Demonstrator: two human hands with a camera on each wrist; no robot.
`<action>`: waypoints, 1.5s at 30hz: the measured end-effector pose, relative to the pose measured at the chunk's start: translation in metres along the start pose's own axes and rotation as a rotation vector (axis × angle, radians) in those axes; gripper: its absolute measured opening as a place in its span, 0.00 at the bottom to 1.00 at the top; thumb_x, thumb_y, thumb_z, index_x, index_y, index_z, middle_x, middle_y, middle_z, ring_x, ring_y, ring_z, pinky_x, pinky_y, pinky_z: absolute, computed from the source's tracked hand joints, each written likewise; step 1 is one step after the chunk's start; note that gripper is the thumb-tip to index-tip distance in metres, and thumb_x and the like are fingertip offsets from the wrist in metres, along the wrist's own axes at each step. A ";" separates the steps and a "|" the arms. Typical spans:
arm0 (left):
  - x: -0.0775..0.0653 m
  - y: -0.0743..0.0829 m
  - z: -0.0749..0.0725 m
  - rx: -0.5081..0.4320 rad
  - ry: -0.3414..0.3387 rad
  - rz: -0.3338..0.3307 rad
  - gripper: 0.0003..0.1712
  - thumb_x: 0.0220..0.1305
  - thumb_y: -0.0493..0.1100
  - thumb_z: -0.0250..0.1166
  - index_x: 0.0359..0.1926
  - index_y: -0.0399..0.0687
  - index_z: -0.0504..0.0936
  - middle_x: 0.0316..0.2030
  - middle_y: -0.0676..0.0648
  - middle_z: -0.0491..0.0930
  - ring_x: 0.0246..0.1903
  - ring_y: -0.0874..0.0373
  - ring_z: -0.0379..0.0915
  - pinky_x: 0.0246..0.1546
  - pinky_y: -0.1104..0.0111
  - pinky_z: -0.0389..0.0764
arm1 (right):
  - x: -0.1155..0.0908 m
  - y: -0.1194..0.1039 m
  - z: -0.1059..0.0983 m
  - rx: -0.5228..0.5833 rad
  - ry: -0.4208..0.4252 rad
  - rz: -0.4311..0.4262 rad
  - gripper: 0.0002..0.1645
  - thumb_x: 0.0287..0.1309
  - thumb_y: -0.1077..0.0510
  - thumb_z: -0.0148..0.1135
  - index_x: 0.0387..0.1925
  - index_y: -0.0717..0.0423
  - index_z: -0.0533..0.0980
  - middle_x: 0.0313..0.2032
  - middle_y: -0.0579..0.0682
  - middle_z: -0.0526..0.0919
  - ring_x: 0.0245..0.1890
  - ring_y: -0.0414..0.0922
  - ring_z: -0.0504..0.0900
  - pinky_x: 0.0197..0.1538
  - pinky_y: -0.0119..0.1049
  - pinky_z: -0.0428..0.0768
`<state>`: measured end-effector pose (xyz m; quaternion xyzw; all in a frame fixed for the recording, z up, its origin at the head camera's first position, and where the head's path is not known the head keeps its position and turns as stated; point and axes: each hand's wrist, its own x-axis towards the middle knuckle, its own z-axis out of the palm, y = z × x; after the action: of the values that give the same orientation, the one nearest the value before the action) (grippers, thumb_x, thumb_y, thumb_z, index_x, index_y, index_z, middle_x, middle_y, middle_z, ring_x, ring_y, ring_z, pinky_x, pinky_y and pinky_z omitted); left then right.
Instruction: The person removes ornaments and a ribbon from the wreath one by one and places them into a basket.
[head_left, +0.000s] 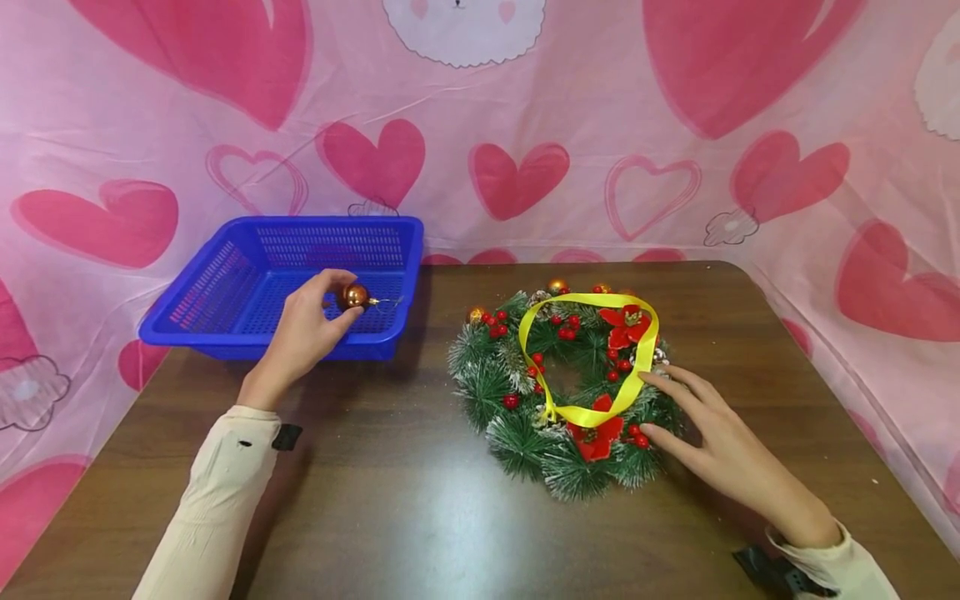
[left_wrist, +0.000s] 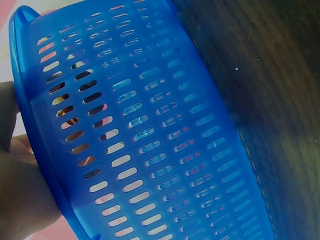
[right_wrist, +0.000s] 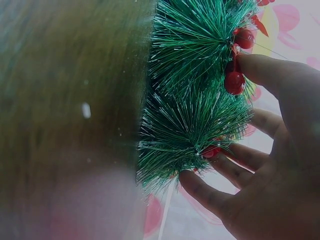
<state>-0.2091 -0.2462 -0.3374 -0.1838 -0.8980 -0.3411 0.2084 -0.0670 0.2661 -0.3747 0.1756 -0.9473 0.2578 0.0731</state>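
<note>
Over the blue basket, my left hand pinches a shiny copper-coloured bauble between thumb and fingers. A thin wire loop sticks out from the bauble's cap to the right. In the left wrist view the slotted basket wall mostly hides that hand. My right hand lies at the right edge of a green wreath, fingers spread and loosely extended, touching its branches. A yellow ribbon loops over the wreath. Red berries show close to the right thumb.
The wreath also bears red flowers and a gold bauble at its far side. Both basket and wreath stand on a dark wooden table. Behind it hangs a pink cloth printed with hearts.
</note>
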 end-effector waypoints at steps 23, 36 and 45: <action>-0.001 0.001 0.001 0.008 0.005 -0.001 0.20 0.58 0.32 0.70 0.52 0.36 0.78 0.48 0.34 0.81 0.50 0.41 0.76 0.50 0.47 0.75 | 0.001 0.000 -0.001 0.000 -0.003 -0.009 0.44 0.56 0.45 0.73 0.71 0.36 0.65 0.69 0.57 0.63 0.67 0.63 0.62 0.51 0.76 0.67; 0.001 0.007 0.002 -0.010 0.042 0.035 0.17 0.60 0.31 0.68 0.51 0.37 0.79 0.40 0.39 0.82 0.39 0.50 0.76 0.42 0.54 0.73 | -0.001 0.001 0.000 -0.005 0.008 -0.012 0.44 0.55 0.45 0.73 0.71 0.36 0.65 0.69 0.56 0.63 0.67 0.61 0.63 0.52 0.74 0.67; 0.002 0.035 0.007 -0.069 0.037 0.111 0.18 0.61 0.32 0.68 0.52 0.37 0.80 0.47 0.38 0.81 0.48 0.45 0.77 0.48 0.51 0.76 | 0.000 0.000 -0.001 -0.001 0.001 -0.020 0.43 0.56 0.45 0.72 0.71 0.35 0.64 0.70 0.56 0.63 0.67 0.61 0.62 0.53 0.74 0.68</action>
<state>-0.1962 -0.2161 -0.3224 -0.2339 -0.8702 -0.3631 0.2370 -0.0671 0.2665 -0.3742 0.1850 -0.9456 0.2566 0.0763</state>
